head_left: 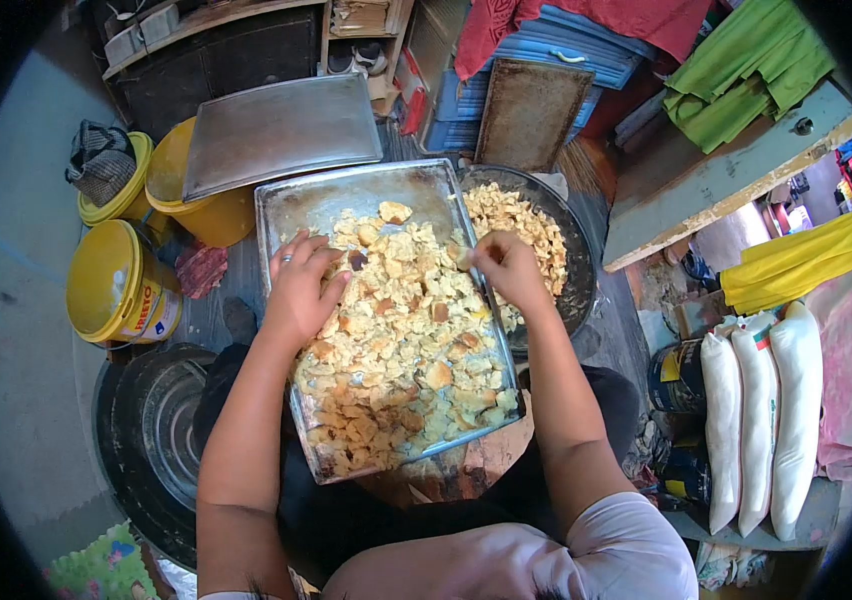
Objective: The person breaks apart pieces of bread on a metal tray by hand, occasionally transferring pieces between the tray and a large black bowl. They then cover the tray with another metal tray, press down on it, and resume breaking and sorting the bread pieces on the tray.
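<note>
A metal baking tray rests tilted over my lap, with torn bread pieces spread across much of it. My left hand lies at the tray's left side, fingers apart, its fingertips near the bread. Over the tray's right edge, my right hand is closed in a pinch, with a small piece of bread at its fingertips. Beyond that edge stands a round dark pan holding more bread pieces, partly hidden by my right hand and forearm.
Yellow buckets stand at left, with an empty metal tray across one. A black tub sits by my left side. Another tray leans against blue drawers. Filled white sacks are at right.
</note>
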{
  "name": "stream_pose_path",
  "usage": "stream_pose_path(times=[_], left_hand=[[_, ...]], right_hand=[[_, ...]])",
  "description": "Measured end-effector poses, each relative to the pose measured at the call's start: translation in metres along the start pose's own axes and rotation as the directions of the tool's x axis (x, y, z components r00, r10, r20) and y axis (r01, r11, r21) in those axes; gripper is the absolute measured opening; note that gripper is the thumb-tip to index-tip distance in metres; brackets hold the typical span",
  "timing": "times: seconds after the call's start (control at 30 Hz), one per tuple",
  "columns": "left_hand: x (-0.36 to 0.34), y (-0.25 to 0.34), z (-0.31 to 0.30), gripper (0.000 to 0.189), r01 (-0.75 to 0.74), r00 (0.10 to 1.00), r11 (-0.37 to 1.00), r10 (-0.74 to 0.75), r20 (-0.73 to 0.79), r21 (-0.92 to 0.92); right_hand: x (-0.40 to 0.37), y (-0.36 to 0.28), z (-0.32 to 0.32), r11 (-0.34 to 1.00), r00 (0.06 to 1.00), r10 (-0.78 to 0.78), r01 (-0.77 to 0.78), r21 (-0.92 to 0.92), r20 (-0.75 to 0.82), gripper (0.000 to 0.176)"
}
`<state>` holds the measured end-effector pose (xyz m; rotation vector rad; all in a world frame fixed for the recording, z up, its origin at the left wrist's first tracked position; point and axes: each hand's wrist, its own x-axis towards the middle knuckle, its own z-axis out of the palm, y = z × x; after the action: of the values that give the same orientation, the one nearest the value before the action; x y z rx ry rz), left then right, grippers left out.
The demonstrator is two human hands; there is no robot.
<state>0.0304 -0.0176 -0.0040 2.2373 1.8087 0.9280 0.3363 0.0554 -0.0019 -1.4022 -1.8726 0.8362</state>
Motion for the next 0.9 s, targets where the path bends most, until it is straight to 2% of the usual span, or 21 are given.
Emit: stream_pose_path(times=[0.07,0.1,0.17,0.23,0.3,0.33,0.37,0.43,0.47,0.5,0.57,0.6,0.63,0.73,0.77,0.83,0.9], left_hand=[[0.000,0.001,-0.001,0.030,0.000,1.000,1.000,0.000,0.009,-0.015],[-0.001,0.001,-0.001,0.030,0.004,1.000,1.000,-0.004,0.018,-0.024],[-0.001,0.000,0.001,0.031,0.006,1.000,1.000,-0.005,0.022,-0.028],[-0.002,-0.002,0.001,0.031,0.011,1.000,0.999,-0.011,0.027,-0.031],[-0.002,-0.001,0.002,0.031,0.004,0.999,1.000,-0.004,0.036,-0.018],[-0.003,-0.001,0.003,0.031,-0.001,0.999,1.000,0.002,0.039,-0.022],[-0.004,-0.001,0.003,0.031,0.008,0.999,1.000,-0.007,0.046,-0.024],[-0.002,-0.002,0.001,0.032,0.018,0.999,1.000,-0.017,0.049,-0.023],[-0.003,-0.002,0.001,0.032,0.019,0.999,0.999,-0.018,0.047,-0.028],[-0.003,-0.002,0.002,0.032,0.021,0.999,0.999,-0.019,0.048,-0.034],[-0.003,0.000,0.001,0.032,0.020,0.998,0.999,-0.019,0.054,-0.030],[-0.003,0.000,0.001,0.031,0.019,0.998,1.000,-0.017,0.057,-0.024],[-0.002,0.000,0.002,0.031,0.017,0.998,1.000,-0.016,0.059,-0.025],[-0.002,-0.001,0.003,0.031,0.020,0.998,0.999,-0.018,0.065,-0.032],[-0.002,-0.001,0.003,0.031,0.018,0.998,0.999,-0.016,0.068,-0.035],[-0.001,-0.002,0.003,0.031,0.014,0.997,0.999,-0.011,0.070,-0.036],[-0.001,-0.001,0.004,0.029,0.010,0.999,1.000,-0.009,0.049,-0.010]], right_hand=[[-0.017,-0.009,0.000,0.996,0.988,0.070,-0.061,-0.069,0.137,0.011],[-0.022,-0.006,0.001,0.996,0.989,0.072,-0.063,-0.071,0.133,0.011],[-0.025,0.009,0.006,0.989,0.988,0.132,-0.137,0.049,0.084,0.009],[-0.027,0.011,0.005,0.993,0.993,0.111,-0.112,0.049,0.030,0.009],[-0.030,0.009,0.001,0.990,0.991,0.130,-0.132,-0.040,-0.040,0.010],[-0.031,0.014,0.003,0.984,0.996,0.087,-0.088,-0.152,-0.008,0.011],[-0.034,0.017,0.003,0.984,0.996,0.089,-0.090,-0.153,-0.014,0.011],[-0.034,0.014,0.004,0.978,0.985,-0.106,0.079,-0.191,-0.135,0.012],[-0.034,0.013,0.003,0.993,0.987,0.102,-0.108,-0.046,-0.125,0.013],[-0.034,0.011,0.005,0.993,0.987,0.104,-0.110,-0.046,-0.123,0.013],[-0.035,0.009,0.008,0.996,0.992,-0.058,0.051,-0.066,-0.114,0.015],[-0.036,0.000,0.010,0.984,0.998,-0.060,0.053,-0.172,-0.036,0.016],[-0.036,-0.001,0.012,0.984,0.998,-0.058,0.051,-0.172,-0.037,0.016],[-0.036,-0.015,0.006,0.925,0.994,-0.067,0.092,-0.368,0.080,0.019],[-0.035,-0.012,0.004,0.925,0.995,-0.066,0.091,-0.368,0.081,0.019],[-0.030,-0.009,0.004,0.913,0.978,-0.152,0.193,-0.360,0.139,0.016],[-0.026,-0.016,0.003,0.921,0.984,-0.113,0.156,-0.356,0.141,0.015]])
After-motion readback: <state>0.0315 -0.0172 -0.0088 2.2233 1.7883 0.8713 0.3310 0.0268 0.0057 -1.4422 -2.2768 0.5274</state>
